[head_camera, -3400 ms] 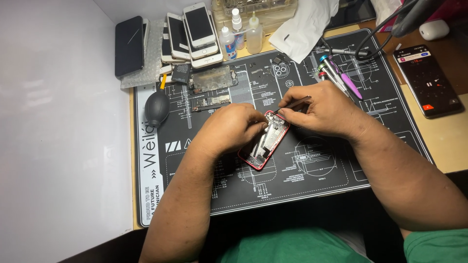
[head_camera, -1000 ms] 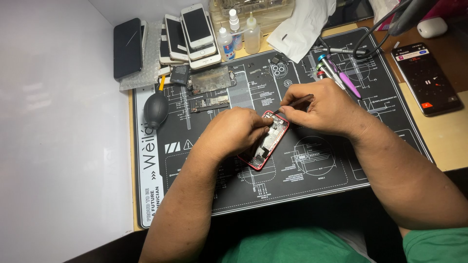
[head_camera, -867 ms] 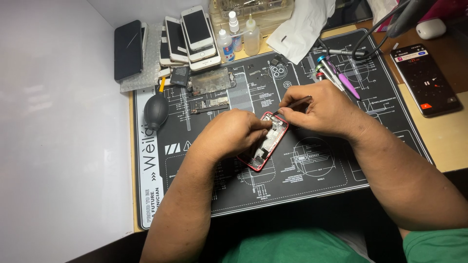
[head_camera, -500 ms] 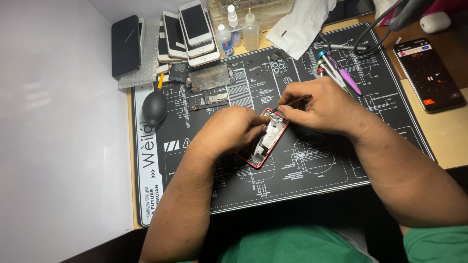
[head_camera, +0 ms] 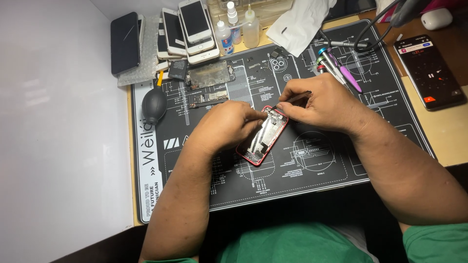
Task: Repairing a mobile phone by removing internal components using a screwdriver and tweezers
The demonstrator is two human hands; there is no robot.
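Observation:
An opened red phone body [head_camera: 262, 139] lies tilted on the black repair mat [head_camera: 302, 160], its bare metal inside facing up. My left hand [head_camera: 226, 124] rests on its left side and holds it at the upper edge with the fingertips. My right hand [head_camera: 324, 102] grips dark tweezers [head_camera: 294, 99] whose tips point down-left into the phone's top corner. Both forearms come in from the bottom of the view.
A black air blower [head_camera: 154, 104], a loose circuit board [head_camera: 209, 75] and small parts lie at the mat's upper left. Several phones [head_camera: 192, 27], small bottles [head_camera: 237, 27] and a white cloth [head_camera: 302, 22] sit behind. Screwdrivers [head_camera: 336, 68] and a lit phone [head_camera: 429, 70] are right.
Both hands stay on the red phone with the tweezers at its top corner; only small finger shifts. The view has tilted slightly, moving everything a little in the picture.

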